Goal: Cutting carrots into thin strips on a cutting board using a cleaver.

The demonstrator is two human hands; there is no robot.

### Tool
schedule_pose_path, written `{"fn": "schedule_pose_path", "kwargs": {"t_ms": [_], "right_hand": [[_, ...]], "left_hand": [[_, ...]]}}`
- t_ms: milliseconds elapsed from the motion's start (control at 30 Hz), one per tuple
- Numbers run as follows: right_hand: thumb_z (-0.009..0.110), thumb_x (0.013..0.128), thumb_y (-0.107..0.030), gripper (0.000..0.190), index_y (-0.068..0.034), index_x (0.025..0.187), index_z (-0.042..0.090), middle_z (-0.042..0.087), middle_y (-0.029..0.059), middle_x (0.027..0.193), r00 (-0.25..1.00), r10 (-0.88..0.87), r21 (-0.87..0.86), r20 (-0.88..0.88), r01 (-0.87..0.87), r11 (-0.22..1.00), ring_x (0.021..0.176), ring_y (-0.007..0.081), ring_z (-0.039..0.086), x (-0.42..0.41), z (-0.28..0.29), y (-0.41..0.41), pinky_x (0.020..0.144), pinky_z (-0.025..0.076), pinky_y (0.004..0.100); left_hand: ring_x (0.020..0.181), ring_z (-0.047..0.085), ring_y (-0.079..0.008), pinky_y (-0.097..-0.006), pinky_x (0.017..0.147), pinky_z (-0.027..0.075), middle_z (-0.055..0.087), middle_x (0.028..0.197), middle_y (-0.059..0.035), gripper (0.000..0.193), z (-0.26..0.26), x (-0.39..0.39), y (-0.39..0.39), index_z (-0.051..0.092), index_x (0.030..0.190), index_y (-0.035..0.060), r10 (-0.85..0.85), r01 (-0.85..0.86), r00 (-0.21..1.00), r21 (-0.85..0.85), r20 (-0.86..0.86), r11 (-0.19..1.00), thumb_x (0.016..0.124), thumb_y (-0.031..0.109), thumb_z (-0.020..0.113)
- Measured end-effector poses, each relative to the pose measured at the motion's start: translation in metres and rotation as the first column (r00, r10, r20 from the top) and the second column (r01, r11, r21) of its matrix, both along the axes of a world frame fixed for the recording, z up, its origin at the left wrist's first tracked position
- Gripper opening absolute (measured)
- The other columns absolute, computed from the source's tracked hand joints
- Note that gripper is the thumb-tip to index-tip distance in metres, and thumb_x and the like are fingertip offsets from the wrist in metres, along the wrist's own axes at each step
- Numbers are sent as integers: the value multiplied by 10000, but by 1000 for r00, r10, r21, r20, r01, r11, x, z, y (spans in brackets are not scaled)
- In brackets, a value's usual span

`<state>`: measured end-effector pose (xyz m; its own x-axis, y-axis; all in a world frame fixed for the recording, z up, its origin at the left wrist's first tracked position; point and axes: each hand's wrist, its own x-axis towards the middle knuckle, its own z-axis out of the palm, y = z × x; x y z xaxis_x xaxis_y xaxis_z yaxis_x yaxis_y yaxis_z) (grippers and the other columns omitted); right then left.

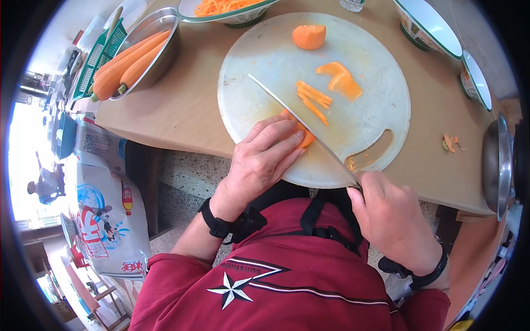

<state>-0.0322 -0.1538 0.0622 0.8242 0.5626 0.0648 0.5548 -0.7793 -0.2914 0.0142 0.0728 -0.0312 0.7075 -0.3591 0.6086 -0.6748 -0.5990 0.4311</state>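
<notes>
My left hand (271,145) presses a piece of carrot (305,139) onto the round white plastic cutting board (256,53), fingers bunched along the blade. In my right hand (391,215) is the handle of a kitchen knife (306,126), mostly hidden by the fist. Its long blade slants to the upper left across the board, right beside the held carrot. Just beyond the blade lie several cut carrot strips (314,97). Farther off are flat carrot slices (345,85) and a thick carrot chunk (309,37) near the board's far edge.
A metal bowl (174,49) at the left holds whole carrots (128,62), beside a green plastic basket (89,70). Shredded carrot fills a green-rimmed bowl (244,9) at the back. More green-rimmed bowls (434,29) and a steel basin (492,165) stand right, near carrot scraps (451,142).
</notes>
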Motion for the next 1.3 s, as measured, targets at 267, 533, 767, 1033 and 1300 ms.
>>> {"fn": "schedule_pose_path", "kwargs": {"t_ms": [267,533,767,1033,1300], "right_hand": [[609,799,-85,135,-42,813,482,516,51,657,994,26,-174,108,-7,985,421,118,563,-10,-8,12,358,445,254],[588,921,-165,166,-42,868,489,530,90,691,995,-12,-259,-101,-15,966,519,248,598,2,8,33,506,504,355],[531,945,-167,172,-9,880,505,601,196,697,993,24,19,-112,-22,1000,609,354,629,59,-9,65,576,515,432],[534,948,-164,227,58,908,567,608,147,637,955,-113,328,-275,204,922,533,248,610,77,-18,30,507,453,382],[550,972,-195,214,9,931,602,532,15,646,702,37,605,-711,584,542,435,76,491,73,-33,-9,416,403,227]], "left_hand": [[924,620,-266,-360,773,532,648,967,-75,204,7,0,1,716,918,40,4,-4,1000,48,4,999,719,51,755],[908,619,-259,-349,774,535,651,963,-73,219,7,2,2,719,912,45,11,-11,1000,47,13,999,697,52,760],[972,624,-271,-356,811,537,649,1006,-86,245,4,1,4,711,942,39,-16,16,1000,-6,-6,1000,701,47,759],[1018,625,-294,-379,857,533,646,1061,-98,259,-2,-1,0,720,981,38,19,-20,1000,-53,-13,998,729,64,775],[1042,614,-289,-377,868,521,635,1094,-97,284,-2,-1,5,705,1017,38,-6,6,1000,-44,-9,999,744,82,769]]}}
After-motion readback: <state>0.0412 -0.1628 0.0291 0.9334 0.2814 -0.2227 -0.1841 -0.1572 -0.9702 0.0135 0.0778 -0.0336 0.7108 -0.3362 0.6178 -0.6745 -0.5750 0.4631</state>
